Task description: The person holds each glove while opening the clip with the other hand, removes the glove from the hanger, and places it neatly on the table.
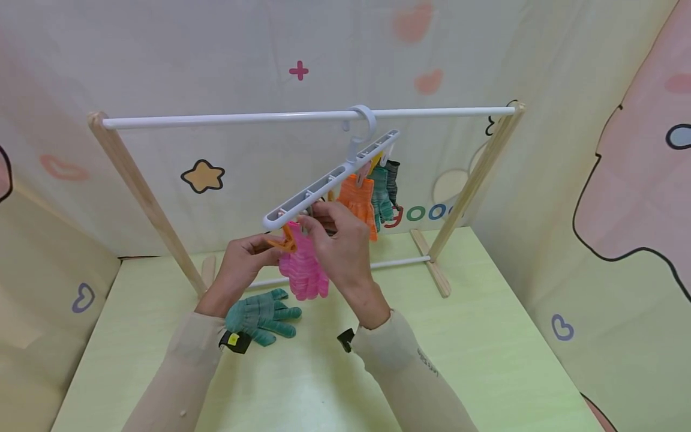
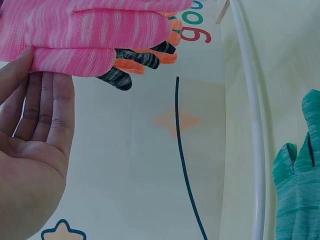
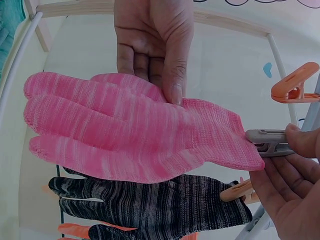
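A pink striped knit glove (image 1: 303,264) hangs below the near end of a white hanger (image 1: 329,180). My left hand (image 1: 245,264) pinches the glove's side edge between thumb and fingers, as the left wrist view also shows. With my right hand (image 1: 342,246) I pinch a grey clothespin (image 3: 272,140), whose tip meets the corner of the glove's cuff. An orange clothespin (image 3: 295,82) dangles from the hanger beside it and grips no glove. Behind the pink glove, a black striped glove (image 3: 150,205) hangs from a light orange clothespin (image 3: 237,191).
The hanger hooks over a white rod (image 1: 227,119) on a wooden-sided rack (image 1: 146,198). Further along it hang an orange glove (image 1: 357,195), a teal glove (image 1: 381,192) and a dark grey glove (image 1: 393,180). Another teal glove (image 1: 261,316) lies on the table (image 1: 302,384).
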The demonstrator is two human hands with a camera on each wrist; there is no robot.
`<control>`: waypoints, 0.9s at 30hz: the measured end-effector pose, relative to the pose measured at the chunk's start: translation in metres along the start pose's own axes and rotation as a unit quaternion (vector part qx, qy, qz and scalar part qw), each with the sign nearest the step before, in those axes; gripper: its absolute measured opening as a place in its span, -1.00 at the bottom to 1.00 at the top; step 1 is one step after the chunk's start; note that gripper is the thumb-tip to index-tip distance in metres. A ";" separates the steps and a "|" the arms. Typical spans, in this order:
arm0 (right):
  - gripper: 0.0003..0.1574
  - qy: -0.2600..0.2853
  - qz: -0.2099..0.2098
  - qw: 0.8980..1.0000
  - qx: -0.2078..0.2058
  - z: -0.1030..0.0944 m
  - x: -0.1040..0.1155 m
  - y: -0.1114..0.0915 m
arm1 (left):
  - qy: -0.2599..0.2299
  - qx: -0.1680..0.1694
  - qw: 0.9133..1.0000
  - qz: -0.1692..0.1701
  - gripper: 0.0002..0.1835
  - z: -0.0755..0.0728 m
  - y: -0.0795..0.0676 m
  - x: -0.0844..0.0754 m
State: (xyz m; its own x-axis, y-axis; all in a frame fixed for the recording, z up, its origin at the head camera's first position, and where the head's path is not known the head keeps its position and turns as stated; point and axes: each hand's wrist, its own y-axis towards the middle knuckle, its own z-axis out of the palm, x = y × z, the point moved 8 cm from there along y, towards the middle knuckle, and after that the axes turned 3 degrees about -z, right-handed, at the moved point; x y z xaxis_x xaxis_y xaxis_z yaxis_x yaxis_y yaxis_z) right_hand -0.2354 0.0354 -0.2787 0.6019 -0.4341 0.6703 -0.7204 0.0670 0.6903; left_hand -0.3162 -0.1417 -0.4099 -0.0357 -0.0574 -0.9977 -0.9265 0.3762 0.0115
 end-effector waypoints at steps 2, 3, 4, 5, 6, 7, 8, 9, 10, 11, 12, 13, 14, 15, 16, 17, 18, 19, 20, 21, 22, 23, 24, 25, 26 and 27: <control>-0.75 0.005 0.001 1.000 -0.001 0.000 -0.001 0.000 | 0.001 0.001 1.000 -0.003 -0.69 -0.001 -0.001 0.002; -0.76 0.007 0.001 1.000 -0.002 0.000 -0.001 0.000 | -0.001 0.001 1.000 -0.003 -0.69 -0.001 -0.001 0.002; -0.76 0.008 0.001 1.000 -0.003 0.000 -0.001 0.000 | -0.002 0.002 1.000 -0.004 -0.69 -0.001 -0.001 0.003; -0.76 0.008 0.001 1.000 -0.004 0.000 -0.001 0.000 | -0.006 0.002 1.000 -0.003 -0.69 -0.001 -0.002 0.003; -0.75 0.008 0.002 1.000 -0.005 0.000 -0.001 0.000 | -0.007 0.002 1.000 -0.001 -0.68 -0.001 -0.002 0.003; -0.75 0.007 0.003 1.000 -0.006 0.000 -0.001 0.000 | -0.008 0.003 1.000 0.000 -0.68 -0.001 -0.002 0.003; -0.75 0.006 0.005 1.000 -0.006 0.000 -0.001 -0.001 | -0.010 0.004 1.000 0.002 -0.68 -0.001 -0.002 0.003; -0.75 0.004 0.007 1.000 -0.006 -0.001 -0.001 -0.001 | -0.013 0.005 1.000 0.003 -0.68 -0.001 -0.003 0.003; -0.75 0.002 0.010 1.000 -0.006 -0.001 -0.001 -0.001 | -0.014 0.005 1.000 0.004 -0.69 -0.001 -0.003 0.003; -0.74 0.000 0.012 1.000 -0.006 -0.001 -0.001 -0.001 | -0.014 0.004 1.000 0.004 -0.69 -0.001 -0.003 0.004; -0.74 -0.001 0.014 1.000 -0.006 -0.001 -0.001 -0.001 | -0.014 0.003 1.000 0.003 -0.70 -0.002 -0.003 0.004; -0.75 -0.002 0.015 1.000 -0.006 -0.001 -0.002 -0.001 | -0.013 0.003 1.000 0.002 -0.69 -0.002 -0.003 0.005; -0.75 -0.002 0.015 1.000 -0.007 -0.001 -0.002 -0.001 | -0.011 0.003 1.000 0.000 -0.69 -0.003 -0.004 0.006; -0.75 -0.001 0.015 1.000 -0.007 0.000 -0.002 -0.001 | -0.007 0.002 1.000 -0.002 -0.69 -0.003 -0.005 0.007; -0.75 0.000 0.016 1.000 -0.006 0.000 -0.003 -0.001 | -0.004 0.001 1.000 -0.006 -0.68 -0.004 -0.005 0.009; -0.76 0.000 0.016 1.000 -0.007 0.000 -0.003 -0.001 | 0.000 0.000 1.000 -0.009 -0.67 -0.005 -0.006 0.010; -0.76 0.001 0.017 1.000 -0.007 0.000 -0.003 -0.001 | 0.003 -0.001 1.000 -0.011 -0.66 -0.006 -0.006 0.012; -0.76 0.002 0.017 1.000 -0.007 0.000 -0.003 -0.001 | 0.005 -0.001 1.000 -0.012 -0.65 -0.006 -0.007 0.014; -0.76 0.002 0.017 1.000 -0.007 0.000 -0.003 -0.001 | 0.005 -0.003 1.000 -0.014 -0.64 -0.007 -0.007 0.015; -0.76 0.003 0.017 1.000 -0.006 0.000 -0.003 -0.001 | 0.005 -0.004 1.000 -0.014 -0.63 -0.008 -0.008 0.017; -0.76 0.002 0.017 1.000 -0.006 0.000 -0.003 -0.001 | 0.003 -0.005 1.000 -0.014 -0.63 -0.009 -0.008 0.018; -0.76 0.002 0.017 1.000 -0.005 0.000 -0.003 -0.001 | 0.003 -0.005 1.000 -0.013 -0.63 -0.009 -0.008 0.019; -0.75 0.001 0.016 1.000 -0.004 0.000 -0.003 -0.001 | 0.001 -0.006 1.000 -0.012 -0.62 -0.010 -0.009 0.019; -0.75 0.000 0.016 1.000 -0.004 0.000 -0.003 -0.001 | 0.000 -0.007 1.000 -0.011 -0.62 -0.010 -0.009 0.020; -0.74 -0.001 0.016 1.000 -0.003 0.000 -0.004 -0.001 | -0.001 -0.007 1.000 -0.011 -0.61 -0.011 -0.010 0.020; -0.73 -0.002 0.018 1.000 -0.003 0.000 -0.004 -0.001 | -0.001 -0.006 1.000 -0.011 -0.61 -0.011 -0.011 0.021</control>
State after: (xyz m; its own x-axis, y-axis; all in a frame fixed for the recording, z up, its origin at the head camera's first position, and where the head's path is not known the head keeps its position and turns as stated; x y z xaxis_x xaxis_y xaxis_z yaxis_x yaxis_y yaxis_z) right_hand -0.2370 0.0370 -0.2817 0.5743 -0.4353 0.6934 -0.7397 0.0871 0.6673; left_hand -0.3113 -0.1571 -0.4301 -0.0147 -0.0645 -0.9978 -0.9314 0.3638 -0.0098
